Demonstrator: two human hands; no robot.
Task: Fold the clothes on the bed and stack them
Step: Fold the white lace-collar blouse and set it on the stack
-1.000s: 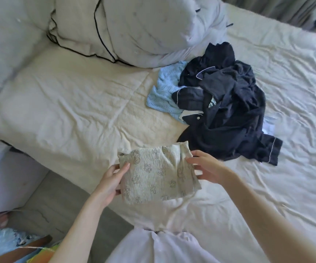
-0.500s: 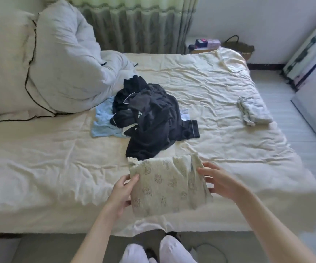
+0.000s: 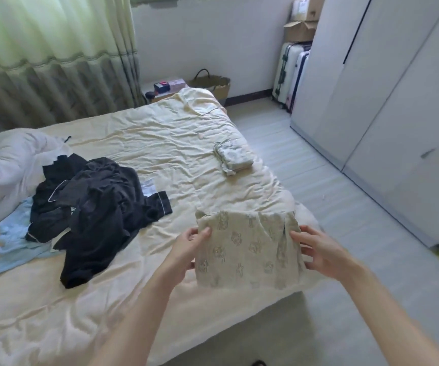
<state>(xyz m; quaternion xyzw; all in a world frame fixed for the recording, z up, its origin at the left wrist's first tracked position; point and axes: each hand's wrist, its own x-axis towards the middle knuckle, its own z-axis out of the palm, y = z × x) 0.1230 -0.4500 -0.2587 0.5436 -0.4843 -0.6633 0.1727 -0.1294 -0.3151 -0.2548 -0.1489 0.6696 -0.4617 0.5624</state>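
A folded beige garment [image 3: 247, 249] with a small animal print hangs in the air over the bed's right corner. My left hand [image 3: 188, 249] grips its left edge, thumb on top. My right hand [image 3: 318, 253] holds its right edge, fingers behind the cloth. A folded pale garment [image 3: 232, 155] lies near the bed's right edge, further away. A heap of dark navy clothes [image 3: 99, 207] sits unfolded on the left half of the bed [image 3: 160, 138], partly over a light blue garment [image 3: 12, 244].
White duvet and pillow [image 3: 4, 165] are bunched at the far left. A grey wardrobe [image 3: 397, 101] lines the right side, with suitcases [image 3: 289, 72] and cardboard boxes beyond it. A basket [image 3: 213, 84] and a small bedside stand are behind the bed. Bare floor lies between bed and wardrobe.
My view has swung right, from the pillow end toward the bed's right corner and wardrobe. Both hands carried the folded beige garment rightward with it, keeping the same hold.
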